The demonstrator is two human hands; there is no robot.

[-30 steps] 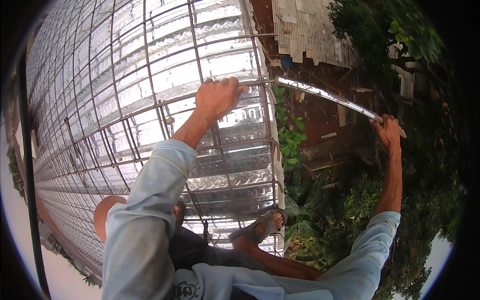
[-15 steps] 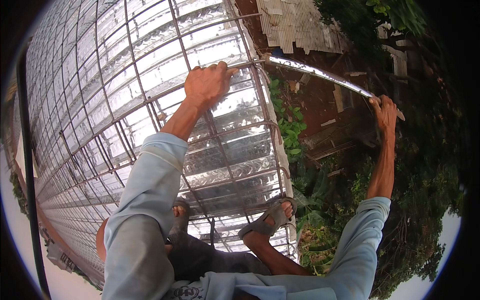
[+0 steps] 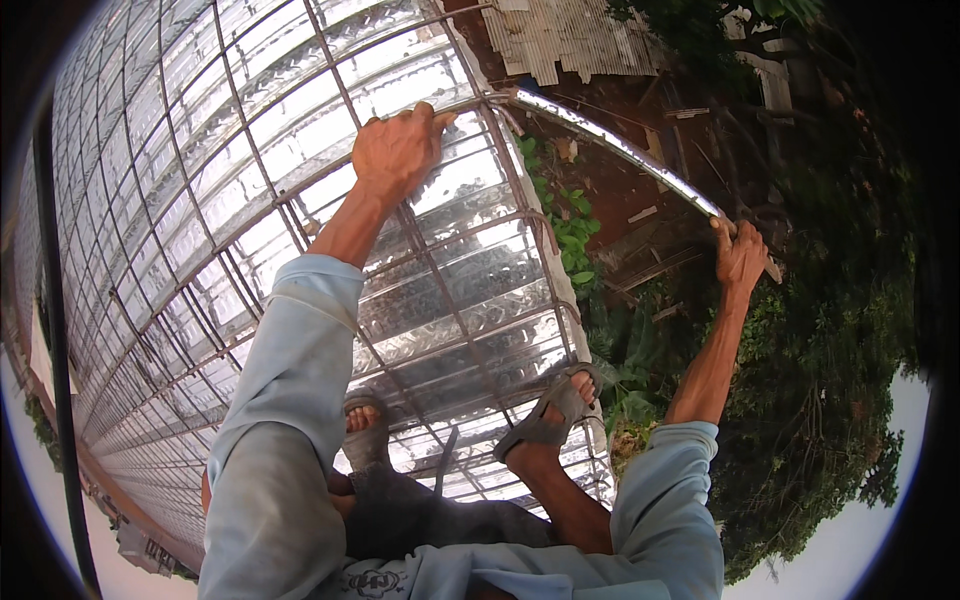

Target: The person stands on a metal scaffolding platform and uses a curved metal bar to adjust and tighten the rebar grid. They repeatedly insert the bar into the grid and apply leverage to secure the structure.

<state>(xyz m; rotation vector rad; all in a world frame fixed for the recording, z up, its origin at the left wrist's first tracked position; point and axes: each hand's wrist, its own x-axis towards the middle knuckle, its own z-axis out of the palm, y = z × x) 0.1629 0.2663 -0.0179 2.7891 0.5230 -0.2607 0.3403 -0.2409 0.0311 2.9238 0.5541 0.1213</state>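
My left hand (image 3: 398, 152) is closed around a rusty steel reinforcing bar (image 3: 340, 178) of the mesh, near the deck's right edge. Out past that edge, my right hand (image 3: 740, 256) grips the near end of a rebar bender (image 3: 620, 148), a long silver bar with a brownish end showing beyond my fist. The bender's far end meets the rebar's tip just beyond the deck edge; how it fits there is too small to tell. Between the two hands the bender slants from far left to near right. Several neighbouring rebar ends (image 3: 540, 218) along the edge curve downward.
Shiny ribbed metal decking (image 3: 430, 300) lies under the rebar grid. My sandalled feet (image 3: 550, 410) stand on it, the right one close to the edge. Beyond is a drop to reddish ground, a corrugated roof (image 3: 570, 45) and trees (image 3: 820, 400). A dark pole (image 3: 60, 350) rises at far left.
My right hand has swung the bender's near end toward me and slightly left, so it slants more steeply. My left hand keeps its hold on the rebar. The whole view has shifted a little.
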